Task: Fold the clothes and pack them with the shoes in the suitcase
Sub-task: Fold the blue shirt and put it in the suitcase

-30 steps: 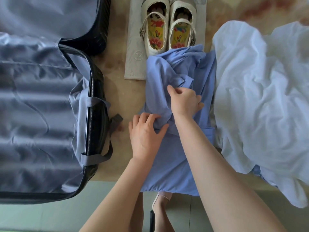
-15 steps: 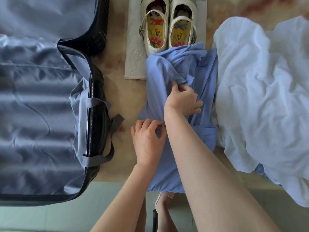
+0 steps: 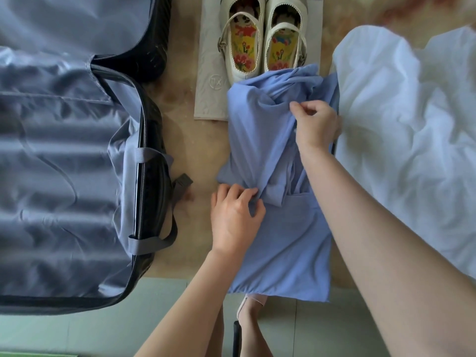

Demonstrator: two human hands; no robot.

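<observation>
Two hands on blue garment (image 3: 268, 155): left hand (image 3: 235, 215) pinching fold nr edge, right hand (image 3: 316, 124) pinching cloth just beyond. Pull taut, smooth creases b4 next fold; then into suitcase (image 3: 77, 181), left of left hand.

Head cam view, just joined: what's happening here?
A person is folding a blue garment laid out on a tan surface. The left hand pinches a fold at its left edge, and the right hand pinches the cloth farther up, near the bunched top. The suitcase lies open to the left. The cream shoes sit outside it on a beige bag just beyond the garment, and a white cloth lies crumpled on the right.
</observation>
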